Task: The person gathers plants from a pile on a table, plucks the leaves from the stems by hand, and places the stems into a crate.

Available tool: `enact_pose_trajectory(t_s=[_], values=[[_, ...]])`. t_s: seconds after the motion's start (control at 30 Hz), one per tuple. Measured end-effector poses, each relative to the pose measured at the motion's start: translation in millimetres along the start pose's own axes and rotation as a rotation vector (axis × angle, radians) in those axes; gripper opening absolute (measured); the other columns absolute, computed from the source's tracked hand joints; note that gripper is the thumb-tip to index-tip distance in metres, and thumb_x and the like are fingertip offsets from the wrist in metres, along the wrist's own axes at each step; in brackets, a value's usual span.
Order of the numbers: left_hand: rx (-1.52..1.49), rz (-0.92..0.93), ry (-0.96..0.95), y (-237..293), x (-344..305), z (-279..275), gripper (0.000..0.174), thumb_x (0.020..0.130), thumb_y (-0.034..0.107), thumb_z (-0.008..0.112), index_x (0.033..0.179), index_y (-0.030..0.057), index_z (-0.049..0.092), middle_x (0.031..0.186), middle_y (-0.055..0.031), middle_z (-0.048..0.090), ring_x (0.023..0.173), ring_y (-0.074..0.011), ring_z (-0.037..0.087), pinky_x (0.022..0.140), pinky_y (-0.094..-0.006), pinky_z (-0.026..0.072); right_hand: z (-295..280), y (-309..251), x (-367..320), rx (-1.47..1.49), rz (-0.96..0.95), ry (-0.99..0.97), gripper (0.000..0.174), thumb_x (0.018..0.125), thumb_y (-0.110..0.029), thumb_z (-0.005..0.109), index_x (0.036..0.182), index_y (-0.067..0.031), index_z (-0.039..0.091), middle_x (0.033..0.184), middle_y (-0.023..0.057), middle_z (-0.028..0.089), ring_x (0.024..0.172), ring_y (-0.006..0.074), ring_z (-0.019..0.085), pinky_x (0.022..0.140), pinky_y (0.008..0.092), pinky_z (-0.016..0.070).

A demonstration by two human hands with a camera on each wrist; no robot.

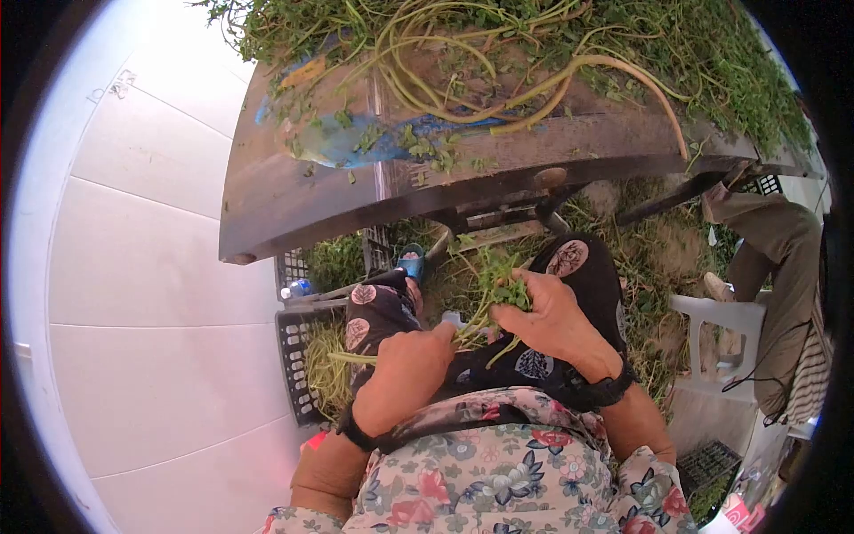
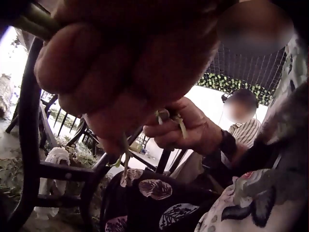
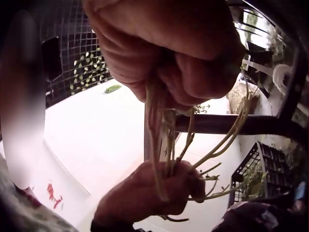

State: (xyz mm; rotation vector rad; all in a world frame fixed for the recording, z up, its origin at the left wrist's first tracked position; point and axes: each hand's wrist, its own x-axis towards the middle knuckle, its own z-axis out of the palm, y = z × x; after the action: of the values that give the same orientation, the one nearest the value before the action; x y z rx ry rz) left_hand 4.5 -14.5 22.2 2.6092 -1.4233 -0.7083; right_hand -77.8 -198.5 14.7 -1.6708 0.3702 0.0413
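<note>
Above the lap, the left hand point(image 1: 407, 372) grips the lower stems of a green leafy bunch point(image 1: 500, 283), with stem ends poking out on its left side. The right hand point(image 1: 553, 322) pinches the same bunch close to the leaves. Thin stems point(image 3: 193, 140) run between the two hands in the right wrist view, where the right hand point(image 3: 169, 53) is above and the left hand point(image 3: 145, 191) below. In the left wrist view the left hand point(image 2: 125, 63) fills the top, its curled fingers around stems, and the right hand point(image 2: 183, 126) is behind it.
A wooden table point(image 1: 374, 191) ahead bears heaped greens and long loose stems point(image 1: 534, 93). Black crates point(image 1: 298, 374) with stems stand at the left beside a white wall point(image 1: 169, 294). Scattered greens cover the floor. A seated person point(image 1: 774, 240) and a white plastic chair point(image 1: 729, 316) are at the right.
</note>
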Motion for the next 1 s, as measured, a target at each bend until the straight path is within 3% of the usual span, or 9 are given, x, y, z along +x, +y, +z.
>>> enact_pose_trajectory(t_s=[0.17,0.27,0.37,0.47,0.67,0.77,0.87,0.97,1.0], values=[[-0.012,0.0,-0.019,0,1,2,0.013,0.083,0.018,0.051,0.085,0.0055,0.048,0.061,-0.0153,0.056,0.059,-0.0351,0.056,0.052,-0.0455,0.0418,8,10,3,0.241,-0.092,-0.089,0.026,0.074,-0.016,0.058,0.092,0.0022,0.059,0.076,0.0074,0.061,0.069,0.0091,0.051,0.065,0.0278,0.0446],[-0.023,0.012,-0.026,-1,1,3,0.013,0.083,0.018,0.051,0.085,0.0056,0.048,0.061,-0.0156,0.056,0.058,-0.0353,0.056,0.052,-0.0454,0.0417,7,11,4,0.14,-0.096,-0.196,0.015,0.077,-0.012,0.058,0.088,-0.0016,0.059,0.068,-0.0009,0.058,0.064,0.0057,0.051,0.059,0.022,0.0423],[-0.017,0.005,-0.024,1,1,0,0.013,0.083,0.018,0.051,0.084,0.0056,0.049,0.061,-0.0159,0.056,0.059,-0.0353,0.056,0.053,-0.0449,0.0421,6,9,5,0.124,-0.069,-0.061,0.014,0.078,-0.013,0.057,0.086,-0.0019,0.06,0.066,-0.001,0.057,0.06,0.0055,0.049,0.056,0.0223,0.0419],[-0.016,-0.006,-0.016,0,1,0,0.013,0.083,0.018,0.051,0.083,0.0055,0.049,0.06,-0.016,0.055,0.06,-0.035,0.057,0.053,-0.0445,0.0426,-3,8,4,0.159,0.137,-0.038,0.021,0.075,-0.017,0.059,0.087,0.0006,0.059,0.068,0.006,0.059,0.063,0.0117,0.052,0.059,0.0303,0.0438],[-0.02,-0.013,-0.01,-7,-3,-1,0.012,0.082,0.017,0.052,0.082,0.0059,0.048,0.06,-0.0159,0.055,0.059,-0.0348,0.057,0.053,-0.0442,0.0431,-11,21,1,-0.364,-0.065,-0.13,0.022,0.074,-0.018,0.059,0.08,0.0029,0.056,0.074,0.0208,0.059,0.07,0.036,0.058,0.06,0.0381,0.0443],[-0.005,-0.019,-0.02,-5,-4,0,0.012,0.082,0.017,0.052,0.082,0.0061,0.047,0.06,-0.0156,0.055,0.059,-0.0345,0.057,0.053,-0.0435,0.0432,-4,21,-5,-0.618,-0.236,-0.082,0.022,0.073,-0.017,0.059,0.081,0.0033,0.055,0.076,0.022,0.059,0.074,0.0404,0.055,0.062,0.0393,0.0452],[0.014,-0.034,-0.03,3,-3,0,0.012,0.083,0.017,0.051,0.082,0.0063,0.047,0.06,-0.0154,0.055,0.059,-0.0338,0.057,0.052,-0.0429,0.0432,3,37,0,-0.561,-0.358,0.011,0.022,0.074,-0.014,0.057,0.089,0.0024,0.055,0.071,0.0197,0.059,0.066,0.0328,0.059,0.06,0.0355,0.0458],[0.012,-0.011,-0.003,5,-4,3,0.011,0.083,0.017,0.051,0.083,0.0066,0.049,0.061,-0.015,0.055,0.059,-0.033,0.057,0.052,-0.0427,0.043,-6,25,5,-0.122,-0.033,0.245,0.022,0.077,-0.01,0.057,0.095,0.0004,0.054,0.066,0.007,0.056,0.058,0.0109,0.051,0.052,0.0255,0.041],[0.022,0.013,0.016,5,-2,1,0.01,0.083,0.017,0.05,0.083,0.0067,0.05,0.063,-0.0144,0.055,0.06,-0.0327,0.057,0.051,-0.0426,0.0429,-8,23,6,0.041,-0.012,0.234,0.022,0.076,-0.009,0.056,0.096,0.0007,0.054,0.067,0.0083,0.057,0.058,0.0113,0.052,0.054,0.0261,0.0421]])
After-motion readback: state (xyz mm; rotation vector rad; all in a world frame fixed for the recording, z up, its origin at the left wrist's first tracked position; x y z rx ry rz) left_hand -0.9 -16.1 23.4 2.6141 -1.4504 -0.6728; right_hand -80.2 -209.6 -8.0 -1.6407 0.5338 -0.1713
